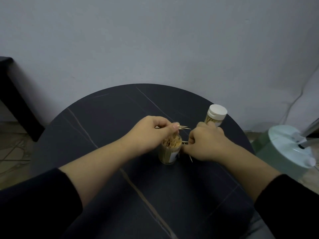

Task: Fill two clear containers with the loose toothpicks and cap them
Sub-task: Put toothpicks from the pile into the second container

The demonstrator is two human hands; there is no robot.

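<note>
Toothpicks [183, 127]: a small bundle is pinched in my left hand [151, 131], fingers curled round it, just above the open container [170, 152] at mid table [103, 121]. The bundle lies roughly flat, long axis left-right, points sticking out to the right. That's the wrong way for the drop. The container stands upright, mouth up, already packed with picks on end, so I reckon I should tip the bundle vertical and feed it into whatever gap is left, not press on the pack. Few at a time, since a jam would splay them over the rim. My right hand [205, 142] sits on the table just right of the container, fingers curled tight. A couple of tips poke out toward the container, but I can't tell if I actually hold them. One loose pick [190, 158] lies at its near edge. Far right is the second container [214, 120], upright, white cap [217, 111] on. That one's done; this one is not yet capped.
</note>
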